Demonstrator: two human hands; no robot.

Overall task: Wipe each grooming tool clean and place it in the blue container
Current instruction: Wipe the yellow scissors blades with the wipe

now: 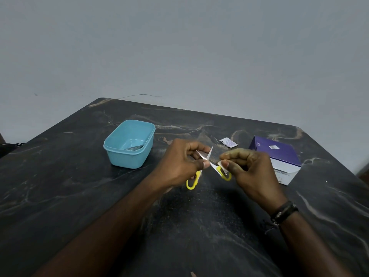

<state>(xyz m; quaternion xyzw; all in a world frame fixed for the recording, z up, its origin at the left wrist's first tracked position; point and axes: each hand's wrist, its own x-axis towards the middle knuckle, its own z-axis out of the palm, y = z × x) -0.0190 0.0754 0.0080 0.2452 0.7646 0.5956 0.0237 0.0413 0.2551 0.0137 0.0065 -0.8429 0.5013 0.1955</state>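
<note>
Yellow-handled scissors (207, 163) held open above the table (60, 196), blades apart in a V pointing toward 12 o'clock. Left hand (179, 164) gripping one handle, fingers curled; right hand (247, 168) pinching a small white wipe (219, 163) against the other blade. Blue container (129, 143) at 10 o'clock, nearer the left hand.

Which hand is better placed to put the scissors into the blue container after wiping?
The left hand, probably. It already grips the scissors, and the blue container stands on its side of the table. The right hand pinches the small wipe and is farther away.
</note>
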